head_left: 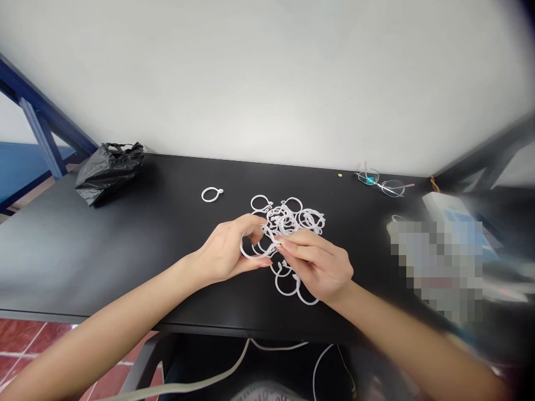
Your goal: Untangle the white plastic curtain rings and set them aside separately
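Observation:
A heap of white plastic rings (292,218) lies on the black table (125,245) just beyond my hands. My left hand (228,250) is curled round one white ring (251,255), thumb and fingers pinching its rim. Facing it, my right hand (320,264) pinches the same ring's right side with its fingertips closed. Below and under my right hand rest a few more linked rings (288,284). A single ring (211,194) lies apart to the far left of the heap.
A crumpled black plastic bag (109,170) sits at the back left of the table. A pair of glasses (382,182) lies at the back right by the white wall. A blurred-out patch (437,267) covers the right side. Cables (251,356) hang under the table's front edge.

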Demonstrator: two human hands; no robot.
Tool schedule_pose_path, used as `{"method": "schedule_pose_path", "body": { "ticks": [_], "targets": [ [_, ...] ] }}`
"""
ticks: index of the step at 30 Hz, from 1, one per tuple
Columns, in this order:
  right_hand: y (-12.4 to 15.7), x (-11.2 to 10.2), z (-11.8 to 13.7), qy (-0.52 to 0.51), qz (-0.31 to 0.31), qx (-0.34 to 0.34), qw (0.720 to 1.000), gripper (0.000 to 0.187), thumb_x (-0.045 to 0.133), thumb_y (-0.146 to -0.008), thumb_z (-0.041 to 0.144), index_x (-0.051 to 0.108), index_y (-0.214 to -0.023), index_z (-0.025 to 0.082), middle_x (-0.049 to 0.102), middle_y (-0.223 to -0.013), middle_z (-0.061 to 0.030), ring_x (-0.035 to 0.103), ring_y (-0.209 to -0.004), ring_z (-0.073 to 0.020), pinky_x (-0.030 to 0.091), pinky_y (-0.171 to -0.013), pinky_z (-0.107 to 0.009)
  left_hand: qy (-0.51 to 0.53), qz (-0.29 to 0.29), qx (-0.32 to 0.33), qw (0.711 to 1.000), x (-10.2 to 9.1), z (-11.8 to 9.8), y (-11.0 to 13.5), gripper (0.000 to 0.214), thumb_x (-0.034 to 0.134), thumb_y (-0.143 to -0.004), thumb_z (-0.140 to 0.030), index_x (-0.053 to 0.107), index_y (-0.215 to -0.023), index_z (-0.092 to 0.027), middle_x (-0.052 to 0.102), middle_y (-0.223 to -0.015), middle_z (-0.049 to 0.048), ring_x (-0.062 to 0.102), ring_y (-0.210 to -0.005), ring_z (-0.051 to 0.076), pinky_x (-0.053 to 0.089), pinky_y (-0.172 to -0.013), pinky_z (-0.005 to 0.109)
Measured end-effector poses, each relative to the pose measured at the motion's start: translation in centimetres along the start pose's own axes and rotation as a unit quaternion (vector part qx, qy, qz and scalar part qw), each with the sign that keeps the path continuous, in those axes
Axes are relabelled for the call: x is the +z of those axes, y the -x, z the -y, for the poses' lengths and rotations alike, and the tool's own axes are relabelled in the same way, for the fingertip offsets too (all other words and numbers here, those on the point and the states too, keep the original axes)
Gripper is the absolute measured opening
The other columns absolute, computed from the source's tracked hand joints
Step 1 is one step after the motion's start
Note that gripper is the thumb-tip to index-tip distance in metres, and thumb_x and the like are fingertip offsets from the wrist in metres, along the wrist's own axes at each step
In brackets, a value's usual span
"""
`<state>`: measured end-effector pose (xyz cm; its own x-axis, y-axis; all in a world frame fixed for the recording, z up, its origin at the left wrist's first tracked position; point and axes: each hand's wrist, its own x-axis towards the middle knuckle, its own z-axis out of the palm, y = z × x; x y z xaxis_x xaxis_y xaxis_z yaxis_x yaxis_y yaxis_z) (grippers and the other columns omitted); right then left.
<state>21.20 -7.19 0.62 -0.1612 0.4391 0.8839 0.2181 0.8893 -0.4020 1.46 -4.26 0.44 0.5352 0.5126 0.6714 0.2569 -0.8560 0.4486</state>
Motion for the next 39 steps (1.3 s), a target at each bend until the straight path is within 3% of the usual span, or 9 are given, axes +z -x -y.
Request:
{"method": "schedule_pose_path", "body": {
  "ticks": [8, 14, 18, 23, 26, 31, 36, 39],
  "targets": [
    [0.1, 0.3, 0.4, -0.042, -0.005, 0.032, 0.999, 0.04, 0.063, -0.082, -0.006, 0.071, -0.111, 0.02, 0.078, -0.092, -0.0074, 0.072, -0.071, -0.0175, 0.059, -0.056, -0.029, 0.057, -0.023, 0.02, 0.998, 0.4, -0.3, 0.3, 0.042, 0.053, -0.098, -0.036, 0.033, -0.132, -0.021, 0.046, -0.07, -0.0061, 0.049, -0.056, 0.009, 0.046, -0.057, 0.022],
    [0.3, 0.4, 0.2, -0.041, -0.004, 0.033, 0.999, 0.042, 0.064, -0.081, -0.007, 0.071, -0.112, 0.021, 0.078, -0.092, -0.0071, 0.072, -0.071, -0.0175, 0.059, -0.056, -0.029, 0.046, -0.021, 0.009, 0.999, 0.4, 0.1, 0.3, 0.045, 0.056, -0.096, -0.042, 0.036, -0.13, -0.021, 0.05, -0.072, -0.0049, 0.052, -0.058, 0.011, 0.049, -0.059, 0.024],
    [0.4, 0.2, -1.2, 0.01, -0.014, 0.097, 0.995, 0.04, 0.067, -0.083, 0.001, 0.07, -0.115, 0.024, 0.078, -0.095, -0.0057, 0.073, -0.077, -0.0189, 0.062, -0.07, -0.035, -0.036, 0.009, -0.039, 0.999, -0.5, 1.8, -0.5, 0.042, 0.062, -0.091, -0.047, 0.047, -0.121, -0.02, 0.06, -0.087, 0.0021, 0.061, -0.075, 0.016, 0.053, -0.07, 0.028],
    [0.4, -0.7, -3.1, 0.02, -0.069, 0.194, 0.978, 0.041, 0.069, -0.084, 0.007, 0.068, -0.121, 0.026, 0.076, -0.103, -0.0053, 0.072, -0.083, -0.0187, 0.061, -0.082, -0.04, -0.165, -0.054, -0.15, 0.973, -3.0, 5.5, -1.0, 0.032, 0.069, -0.087, -0.04, 0.057, -0.109, -0.02, 0.057, -0.116, 0.0106, 0.057, -0.11, 0.026, 0.051, -0.093, 0.041],
    [0.3, -1.1, -3.4, 0.023, -0.078, 0.195, 0.977, 0.037, 0.067, -0.084, 0.006, 0.07, -0.115, 0.026, 0.075, -0.098, -0.0034, 0.071, -0.084, -0.0173, 0.061, -0.08, -0.035, -0.201, -0.03, -0.224, 0.953, -4.1, 7.7, -0.2, 0.033, 0.067, -0.086, -0.044, 0.061, -0.109, -0.021, 0.044, -0.136, 0.0146, 0.045, -0.128, 0.034, 0.044, -0.103, 0.051],
    [0.4, -1.2, -3.4, 0.031, -0.064, 0.183, 0.981, 0.03, 0.064, -0.086, 0.004, 0.072, -0.107, 0.024, 0.074, -0.094, -0.0038, 0.069, -0.082, -0.0166, 0.061, -0.07, -0.031, -0.243, 0.047, -0.284, 0.926, -4.6, 10.0, 1.4, 0.035, 0.059, -0.087, -0.051, 0.059, -0.108, -0.023, 0.043, -0.139, 0.0141, 0.038, -0.132, 0.039, 0.039, -0.102, 0.061],
    [0.4, -1.2, -3.4, 0.035, -0.059, 0.178, 0.982, 0.028, 0.062, -0.086, 0.003, 0.071, -0.104, 0.023, 0.074, -0.092, -0.0043, 0.069, -0.082, -0.0171, 0.06, -0.064, -0.029, -0.252, 0.088, -0.311, 0.912, -4.6, 10.8, 2.2, 0.032, 0.059, -0.084, -0.049, 0.056, -0.098, -0.02, 0.048, -0.133, 0.0153, 0.041, -0.13, 0.038, 0.041, -0.1, 0.06],
    [0.2, -1.1, -3.2, 0.047, -0.05, 0.164, 0.984, 0.027, 0.062, -0.086, 0.003, 0.072, -0.103, 0.022, 0.074, -0.09, -0.0047, 0.069, -0.08, -0.0178, 0.06, -0.063, -0.03, -0.251, 0.103, -0.316, 0.909, -4.8, 10.8, 2.1, 0.034, 0.057, -0.085, -0.049, 0.056, -0.104, -0.021, 0.048, -0.134, 0.0152, 0.042, -0.128, 0.037, 0.042, -0.099, 0.058]
  ]
}}
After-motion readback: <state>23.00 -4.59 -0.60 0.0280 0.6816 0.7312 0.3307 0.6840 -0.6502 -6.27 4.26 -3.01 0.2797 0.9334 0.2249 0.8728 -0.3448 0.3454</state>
